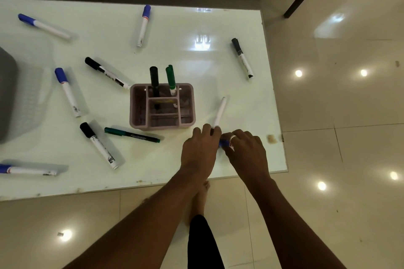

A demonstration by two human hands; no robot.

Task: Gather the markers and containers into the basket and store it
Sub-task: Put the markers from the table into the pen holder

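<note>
Both hands on one blue-capped marker (220, 113) near the tabletop (196, 28) front edge, just right of the pink organizer (161, 106). My left hand (200, 148) pinches the barrel, my right hand (247, 150) is closed on the cap. If the cap's loose it'll probably pop off and roll onto the floor. Grey basket (7, 94) sits far left.

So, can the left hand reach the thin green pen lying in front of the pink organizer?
Probably yes. The thin green pen lies flat on open glass, left of the left hand, with nothing between them. But both hands hold a blue-capped marker now, so the left must let go first.
</note>
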